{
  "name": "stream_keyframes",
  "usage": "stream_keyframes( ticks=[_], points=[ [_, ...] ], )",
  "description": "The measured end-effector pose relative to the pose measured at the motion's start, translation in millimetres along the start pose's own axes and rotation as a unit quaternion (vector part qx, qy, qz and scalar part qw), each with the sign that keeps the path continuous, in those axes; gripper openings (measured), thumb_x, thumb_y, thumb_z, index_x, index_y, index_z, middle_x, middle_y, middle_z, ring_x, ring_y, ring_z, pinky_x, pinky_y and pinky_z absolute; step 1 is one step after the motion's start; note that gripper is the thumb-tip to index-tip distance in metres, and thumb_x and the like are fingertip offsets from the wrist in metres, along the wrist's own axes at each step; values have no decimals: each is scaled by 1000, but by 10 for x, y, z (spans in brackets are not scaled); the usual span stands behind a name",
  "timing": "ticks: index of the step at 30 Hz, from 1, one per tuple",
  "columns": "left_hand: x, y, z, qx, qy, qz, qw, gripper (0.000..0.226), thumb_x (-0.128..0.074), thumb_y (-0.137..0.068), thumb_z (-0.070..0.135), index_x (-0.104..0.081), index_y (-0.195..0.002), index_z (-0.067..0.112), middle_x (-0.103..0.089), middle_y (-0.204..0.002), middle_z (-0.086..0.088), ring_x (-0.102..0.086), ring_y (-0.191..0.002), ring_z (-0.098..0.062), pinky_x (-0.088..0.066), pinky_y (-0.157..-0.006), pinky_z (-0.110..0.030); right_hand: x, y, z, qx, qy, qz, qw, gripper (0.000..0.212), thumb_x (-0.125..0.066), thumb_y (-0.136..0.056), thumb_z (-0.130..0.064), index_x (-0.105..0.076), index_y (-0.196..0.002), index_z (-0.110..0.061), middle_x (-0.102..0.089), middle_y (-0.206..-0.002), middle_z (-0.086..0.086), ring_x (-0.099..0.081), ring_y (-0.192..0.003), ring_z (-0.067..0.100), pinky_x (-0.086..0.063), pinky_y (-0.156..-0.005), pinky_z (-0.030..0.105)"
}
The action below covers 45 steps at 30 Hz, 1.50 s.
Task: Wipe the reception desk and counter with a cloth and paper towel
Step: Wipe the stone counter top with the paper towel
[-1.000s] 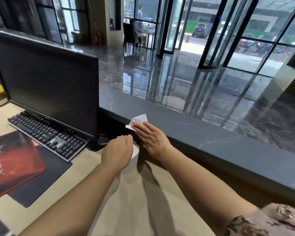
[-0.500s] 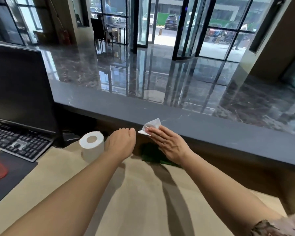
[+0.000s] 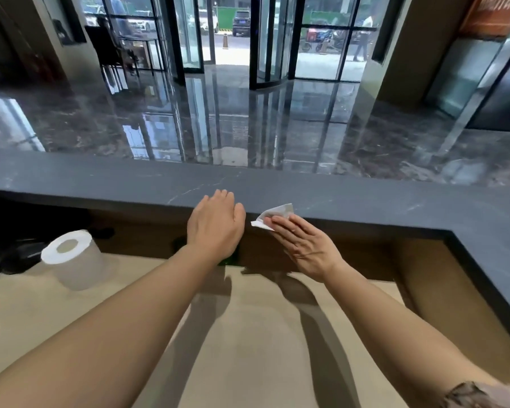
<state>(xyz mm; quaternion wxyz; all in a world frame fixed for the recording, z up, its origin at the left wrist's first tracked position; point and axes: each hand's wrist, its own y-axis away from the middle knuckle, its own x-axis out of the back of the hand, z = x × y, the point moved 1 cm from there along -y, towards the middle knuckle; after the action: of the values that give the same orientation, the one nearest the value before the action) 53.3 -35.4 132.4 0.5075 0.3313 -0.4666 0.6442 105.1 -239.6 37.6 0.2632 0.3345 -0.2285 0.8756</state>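
**Lobby counter, front edge**

Dark stone counter (image 3: pixel 365 207) spans mid-frame. Right hand (image 3: pixel 304 245) — fingers flat and together — presses a folded paper towel (image 3: pixel 274 214) against its edge at centre. Left hand (image 3: pixel 215 225) rests beside it, fingers loosely together, empty. Roll (image 3: pixel 71 257) stands on the desk (image 3: pixel 248 348), lower left.

View swung right along counter (image 3: pixel 336 198): monitor and keyboard gone from frame, paper roll (image 3: pixel 71 257) now left of hands. Right hand (image 3: pixel 304 245) slid paper towel (image 3: pixel 273 216) rightward along counter edge. Left hand (image 3: pixel 215 225) uncurled, fingers apparently resting on counter
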Motion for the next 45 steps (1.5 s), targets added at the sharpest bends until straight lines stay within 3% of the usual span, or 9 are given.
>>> stream_keyframes(
  ticks=[5,10,16,21,26,30,34,40,45],
  points=[
    [-232,-36,513,-57,-3,-23,998,42,-26,-103,28,-53,-128,8,-54,-134,-9,-46,-127,-21,-25,-114,-33,-181,497,212,-60,-29,-2,998,59,-26,-99,-31,-11,-153,-14,8,-160,3,13,-148,19,12,-120,38],
    [-484,-68,886,-108,20,-34,993,35,-28,-101,30,-56,-107,10,-58,-107,-6,-55,-102,-22,-38,-105,-37,-334,896,348,-118,-70,-18,990,58,-27,-97,-33,-22,-150,-13,-5,-160,3,3,-149,19,6,-122,38],
    [-682,-58,1214,-151,28,-42,987,31,-27,-101,31,-54,-102,14,-55,-98,-1,-54,-92,-17,-39,-103,-34,-442,1291,419,-208,-112,-39,971,60,-30,-97,-35,-26,-151,-11,-9,-160,6,-4,-149,22,-6,-121,40],
    [-777,-82,1323,-145,39,-49,987,29,-27,-101,32,-51,-93,15,-53,-90,1,-53,-84,-17,-42,-99,-35,-406,1473,438,-292,-159,-81,940,67,-34,-96,-38,-12,-153,-10,-3,-161,7,-5,-150,23,-6,-121,40],
    [-777,-64,1470,-139,49,-60,987,30,-28,-101,33,-49,-87,17,-50,-83,1,-51,-77,-14,-44,-94,-33,-295,1531,386,-375,-193,-108,900,71,-23,-98,-42,6,-154,-10,5,-161,10,0,-150,24,-3,-120,38],
    [-769,-95,1558,-146,56,-66,985,33,-27,-101,34,-49,-83,16,-49,-79,0,-52,-74,-15,-48,-89,-36,-90,1453,464,-465,-254,-100,842,74,-28,-102,-37,22,-149,-8,25,-157,10,22,-146,22,8,-120,34],
    [-756,-155,1644,-170,59,-60,982,34,-28,-101,34,-51,-84,16,-51,-81,0,-54,-76,-15,-48,-88,-36,185,1218,676,-468,-259,-52,843,69,-26,-103,-36,15,-152,-8,24,-158,8,22,-146,19,14,-117,31],
    [-802,-229,1754,-194,64,-74,976,34,-26,-101,34,-53,-90,17,-56,-89,0,-57,-83,-16,-49,-87,-36,239,931,1007,-404,-351,-174,827,60,-15,-104,-44,-11,-155,-11,-7,-163,5,-1,-150,18,2,-119,31],
    [-845,-306,1896,-219,89,-113,965,35,-26,-102,35,-52,-88,16,-55,-87,-2,-57,-85,-18,-48,-86,-38,67,1056,1343,-427,-335,-231,808,61,-18,-104,-43,-13,-154,-8,-8,-162,8,-7,-149,22,-7,-121,37]
  ],
)
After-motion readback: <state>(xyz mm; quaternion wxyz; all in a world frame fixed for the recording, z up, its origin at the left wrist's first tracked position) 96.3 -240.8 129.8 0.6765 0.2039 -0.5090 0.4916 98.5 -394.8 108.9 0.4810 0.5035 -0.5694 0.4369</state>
